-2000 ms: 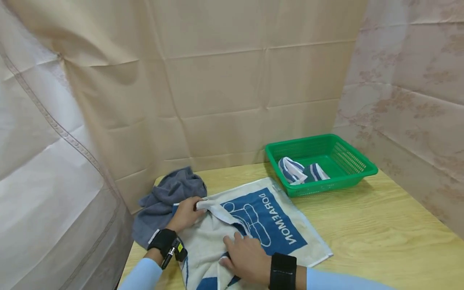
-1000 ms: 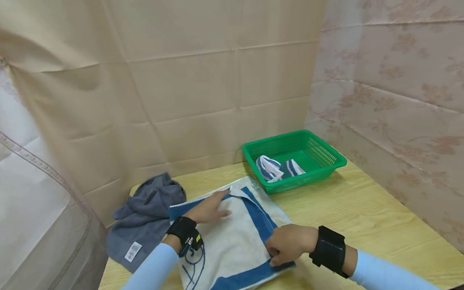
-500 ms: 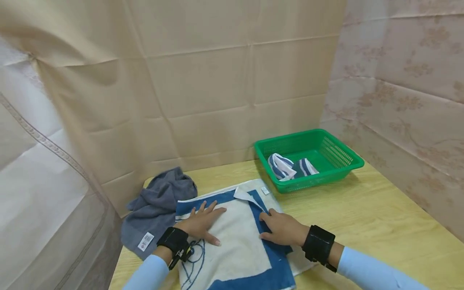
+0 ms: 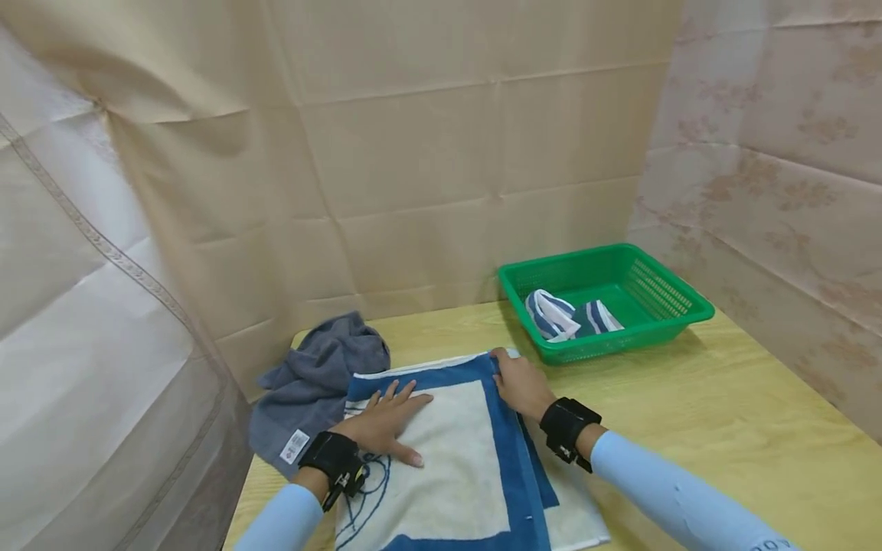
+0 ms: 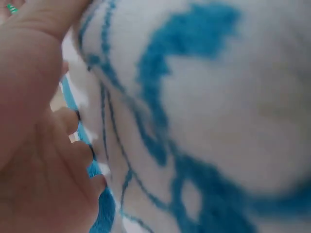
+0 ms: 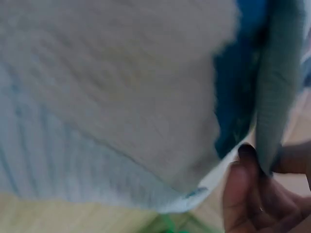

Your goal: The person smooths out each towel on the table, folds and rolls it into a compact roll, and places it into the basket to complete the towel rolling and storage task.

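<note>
Blue-and-white towel point(image 4: 455, 467), left grip point(image 4: 383, 425) spread flat on it, right grip point(image 4: 521, 385) pinching its far corner.

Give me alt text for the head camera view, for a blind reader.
A left hand lies spread on a folded blue and white towel while the right hand pinches its far right corner. A gray cloth lies at left; a green basket holding striped cloth sits at right.

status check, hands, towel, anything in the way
Left hand flat on the blue-and-cream towel; right hand pinches its far right corner. Towel folded, layers offset along the right edge. Grey cloth close on its left.
</note>
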Demonstrator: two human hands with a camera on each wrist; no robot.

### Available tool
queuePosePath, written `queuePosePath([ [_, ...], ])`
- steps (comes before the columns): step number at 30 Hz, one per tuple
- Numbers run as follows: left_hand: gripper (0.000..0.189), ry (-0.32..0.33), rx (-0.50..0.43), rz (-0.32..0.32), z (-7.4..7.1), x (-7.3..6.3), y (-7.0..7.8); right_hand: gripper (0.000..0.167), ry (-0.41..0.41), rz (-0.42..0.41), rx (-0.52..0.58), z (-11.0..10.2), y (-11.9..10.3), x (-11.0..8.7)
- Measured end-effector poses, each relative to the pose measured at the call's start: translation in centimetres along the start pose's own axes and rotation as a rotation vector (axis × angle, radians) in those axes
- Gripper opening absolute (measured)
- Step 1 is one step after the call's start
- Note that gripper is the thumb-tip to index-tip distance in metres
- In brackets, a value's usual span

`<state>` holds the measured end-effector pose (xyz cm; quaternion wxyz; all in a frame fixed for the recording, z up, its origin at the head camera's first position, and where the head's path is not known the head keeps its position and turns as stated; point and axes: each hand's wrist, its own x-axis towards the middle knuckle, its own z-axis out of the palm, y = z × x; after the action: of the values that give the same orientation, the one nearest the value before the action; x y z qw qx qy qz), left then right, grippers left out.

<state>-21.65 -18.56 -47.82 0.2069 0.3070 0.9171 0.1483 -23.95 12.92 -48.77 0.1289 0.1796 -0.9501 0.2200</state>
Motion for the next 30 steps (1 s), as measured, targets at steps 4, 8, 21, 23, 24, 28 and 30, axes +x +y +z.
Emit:
queuePosePath([
  [4,0.105,0.031,0.000,-0.031,-0.2,-0.5,0.5,0.026,0.088,0.034,0.029,-0.9,1.0,0.5],
  [8,0.104,0.062,-0.006,-0.034,-0.6,-0.8,0.1,0.017,0.062,0.025,-0.114,-0.7,2.1,0.6],
  [21,0.070,0.384,0.109,-0.215,-0.9,0.8,-0.5,0.035,-0.362,0.095,0.052,-3.9,-1.4,-9.0],
  [23,0.071,0.394,0.137,-0.244,-1.1,0.9,-0.7,0.046,-0.499,0.154,0.155,-4.7,-2.2,-10.9],
  [24,0.071,0.406,0.147,-0.254,-1.1,1.0,-0.9,0.051,-0.542,0.165,0.192,-4.9,-2.5,-11.6],
  [28,0.070,0.446,0.152,-0.278,-1.4,1.5,-1.2,0.056,-0.576,0.120,0.315,-5.5,-2.7,-13.4],
  [30,0.069,0.457,0.138,-0.271,-1.5,2.1,-1.1,0.052,-0.581,0.109,0.426,-6.0,-2.4,-14.0],
])
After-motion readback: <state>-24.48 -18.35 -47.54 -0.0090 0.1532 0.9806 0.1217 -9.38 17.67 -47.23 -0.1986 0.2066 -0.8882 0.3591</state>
